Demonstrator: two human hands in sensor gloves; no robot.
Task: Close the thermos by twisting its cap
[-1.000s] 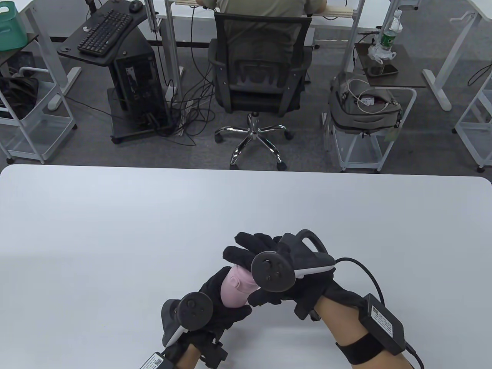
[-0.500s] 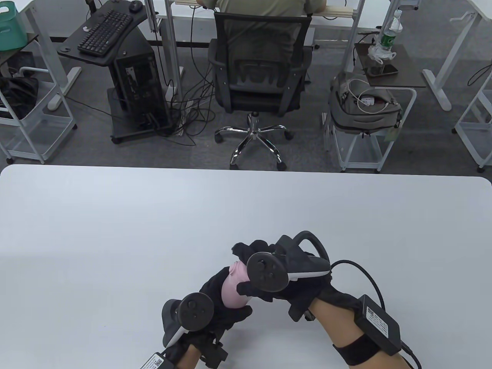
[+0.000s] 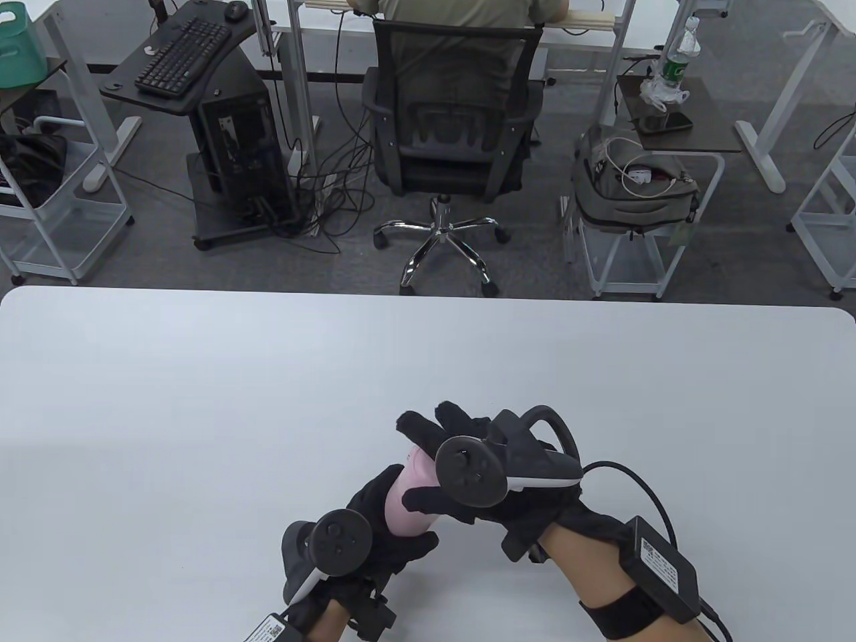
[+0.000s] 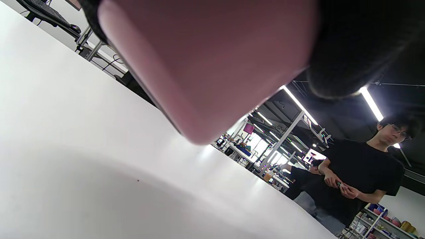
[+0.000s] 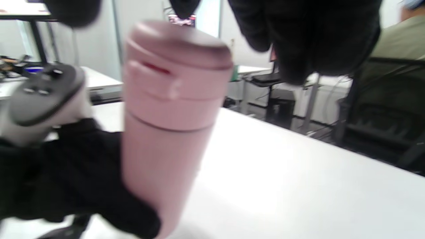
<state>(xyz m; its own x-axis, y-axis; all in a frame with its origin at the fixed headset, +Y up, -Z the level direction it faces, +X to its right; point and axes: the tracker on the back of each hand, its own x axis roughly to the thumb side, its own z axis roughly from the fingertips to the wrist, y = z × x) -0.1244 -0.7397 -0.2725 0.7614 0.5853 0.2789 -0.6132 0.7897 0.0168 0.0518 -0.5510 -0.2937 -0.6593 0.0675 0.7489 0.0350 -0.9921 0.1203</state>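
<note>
Two gloved hands work one pink thermos (image 3: 405,503) near the front edge of the white table (image 3: 200,401). The left hand (image 3: 374,528) grips the body from below and behind, fingers wrapped round the lower half. The right hand (image 3: 468,481) sits over the cap (image 5: 177,56); half a second ago its fingers were curled down on the cap, and now they are spread and lifted, fingertips (image 3: 411,424) fanned beyond the top, much as they stood a second ago. In the right wrist view those fingers hang above the cap with a gap below them, so this hand is apart and not clamped. Judgement: one twist stroke is complete and the hand is re-setting for another; the cap appears seated on the body, though whether it is fully tight cannot be told. The thermos is held tilted, base (image 4: 199,109) raised off the table, long axis running from the left palm up and away from the person, cap end farthest.
</note>
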